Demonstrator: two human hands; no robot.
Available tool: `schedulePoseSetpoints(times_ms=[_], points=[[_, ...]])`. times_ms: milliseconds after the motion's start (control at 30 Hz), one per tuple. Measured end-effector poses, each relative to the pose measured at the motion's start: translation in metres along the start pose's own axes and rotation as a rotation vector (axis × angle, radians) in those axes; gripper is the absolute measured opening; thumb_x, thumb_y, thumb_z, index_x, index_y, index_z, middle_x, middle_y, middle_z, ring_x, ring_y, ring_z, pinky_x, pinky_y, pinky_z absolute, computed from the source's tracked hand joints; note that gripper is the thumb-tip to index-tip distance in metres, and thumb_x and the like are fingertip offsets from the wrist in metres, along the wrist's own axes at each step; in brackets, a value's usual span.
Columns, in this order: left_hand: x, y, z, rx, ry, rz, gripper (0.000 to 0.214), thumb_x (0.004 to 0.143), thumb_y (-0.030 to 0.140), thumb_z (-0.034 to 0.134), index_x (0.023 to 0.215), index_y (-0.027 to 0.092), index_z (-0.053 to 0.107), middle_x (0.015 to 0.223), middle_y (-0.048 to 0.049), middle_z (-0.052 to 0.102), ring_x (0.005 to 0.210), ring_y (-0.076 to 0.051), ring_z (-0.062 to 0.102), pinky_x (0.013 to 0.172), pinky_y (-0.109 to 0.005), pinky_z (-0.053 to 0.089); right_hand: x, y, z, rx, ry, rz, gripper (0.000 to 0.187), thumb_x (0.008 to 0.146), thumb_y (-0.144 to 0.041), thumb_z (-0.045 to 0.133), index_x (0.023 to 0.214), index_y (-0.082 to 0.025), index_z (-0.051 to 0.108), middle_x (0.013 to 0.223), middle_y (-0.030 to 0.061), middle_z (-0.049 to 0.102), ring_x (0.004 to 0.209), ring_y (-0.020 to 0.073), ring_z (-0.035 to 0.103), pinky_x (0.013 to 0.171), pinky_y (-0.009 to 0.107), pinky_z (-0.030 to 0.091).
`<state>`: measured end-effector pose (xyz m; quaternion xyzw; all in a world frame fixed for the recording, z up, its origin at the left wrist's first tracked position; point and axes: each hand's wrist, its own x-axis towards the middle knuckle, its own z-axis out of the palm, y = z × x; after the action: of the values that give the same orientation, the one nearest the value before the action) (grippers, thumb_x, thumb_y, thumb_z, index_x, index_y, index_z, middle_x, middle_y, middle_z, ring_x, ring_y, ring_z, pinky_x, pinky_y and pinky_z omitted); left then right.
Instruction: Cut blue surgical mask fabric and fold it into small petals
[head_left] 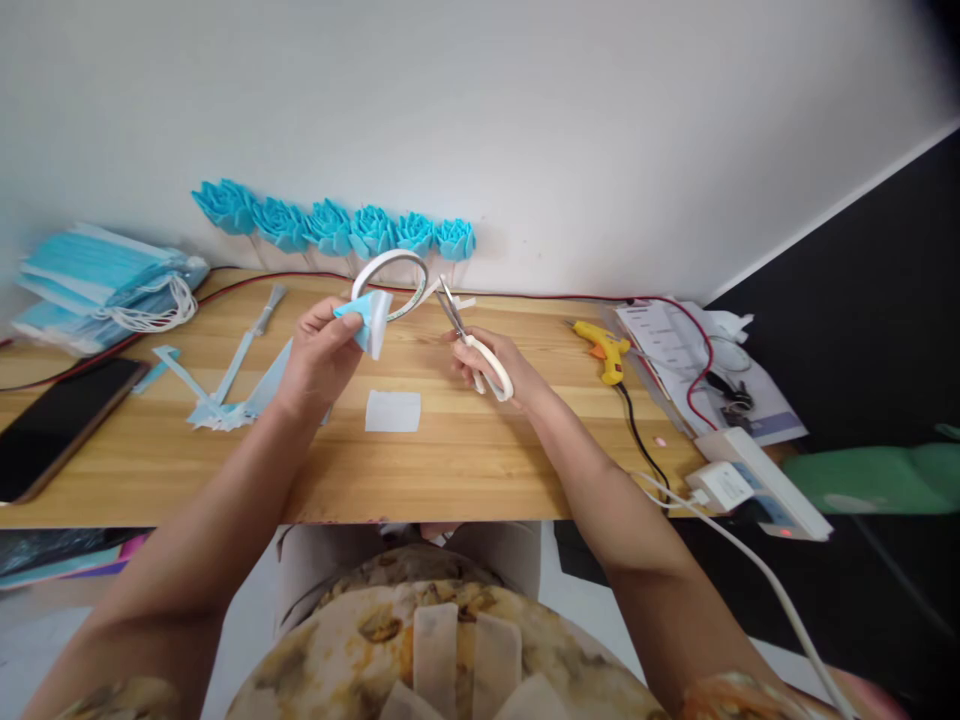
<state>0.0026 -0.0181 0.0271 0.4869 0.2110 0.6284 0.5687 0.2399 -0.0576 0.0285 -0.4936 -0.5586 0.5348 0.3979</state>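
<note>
My left hand (pixel 321 350) is closed on a folded light-blue piece of mask fabric (pixel 367 318) together with a white roll of double-sided tape (pixel 391 270), held above the wooden desk (pixel 450 470). My right hand (pixel 491 362) grips white-handled scissors (pixel 471 340), blades pointing up toward a strip of tape pulled from the roll. A small white rectangle of material (pixel 393 411) lies flat on the desk between my hands.
A row of blue fabric flowers (pixel 337 225) leans against the wall. Stacked blue face masks (pixel 97 280) and a dark phone (pixel 56 420) lie at left, with cut blue scraps (pixel 225 390). At right are a yellow glue gun (pixel 606 350), papers (pixel 675 345), a white power strip (pixel 765 485) and cables.
</note>
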Motion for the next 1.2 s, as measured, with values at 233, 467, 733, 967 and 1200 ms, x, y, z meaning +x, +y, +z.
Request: schedulePoseSetpoints(times_ms=[233,467,733,967,1200], points=[[-0.004,-0.004,-0.001,0.217,-0.159,0.095,0.036,0.073,0.046,0.091,0.060,0.021,0.069,0.065,-0.0004,0.055,0.066,-0.014,0.049,0.068,-0.030,0.042,0.000,-0.002,0.000,0.059,-0.021,-0.005,0.063,0.069,-0.063,0.083,0.108,-0.016,0.068,0.072,-0.0038,0.062,0.055,0.0081,0.055,0.047,0.023,0.040],[-0.006,-0.002,-0.004,0.331,-0.299,0.110,0.029,0.078,0.043,0.089,0.065,0.021,0.075,0.073,-0.0043,0.066,0.070,-0.016,0.057,0.065,-0.030,0.043,0.000,-0.003,0.001,0.088,-0.014,0.003,0.062,0.066,-0.064,0.086,0.103,-0.017,0.068,0.071,-0.0049,0.060,0.055,0.0079,0.054,0.047,0.022,0.040],[-0.009,0.002,-0.001,0.356,-0.274,0.072,0.028,0.073,0.043,0.092,0.063,0.021,0.077,0.073,-0.0063,0.068,0.071,-0.018,0.058,0.063,-0.030,0.043,0.001,0.001,-0.002,0.086,0.003,0.032,0.057,0.066,-0.057,0.089,0.104,-0.017,0.072,0.064,-0.0053,0.061,0.048,0.0066,0.050,0.042,0.021,0.037],[-0.006,0.002,-0.004,0.391,-0.267,0.121,0.028,0.077,0.043,0.088,0.063,0.023,0.075,0.074,-0.0056,0.068,0.073,-0.019,0.057,0.069,-0.032,0.045,0.002,0.002,-0.004,0.136,0.015,0.061,0.055,0.064,-0.052,0.091,0.103,-0.016,0.075,0.057,-0.0062,0.061,0.041,0.0042,0.045,0.037,0.018,0.034],[-0.002,-0.003,-0.008,0.311,-0.164,0.089,0.033,0.071,0.045,0.093,0.061,0.021,0.073,0.068,-0.0025,0.060,0.068,-0.016,0.053,0.066,-0.030,0.042,0.010,0.012,-0.007,0.042,0.048,0.059,0.061,0.063,-0.054,0.089,0.108,-0.015,0.077,0.056,-0.0059,0.060,0.042,0.0051,0.044,0.039,0.020,0.031]])
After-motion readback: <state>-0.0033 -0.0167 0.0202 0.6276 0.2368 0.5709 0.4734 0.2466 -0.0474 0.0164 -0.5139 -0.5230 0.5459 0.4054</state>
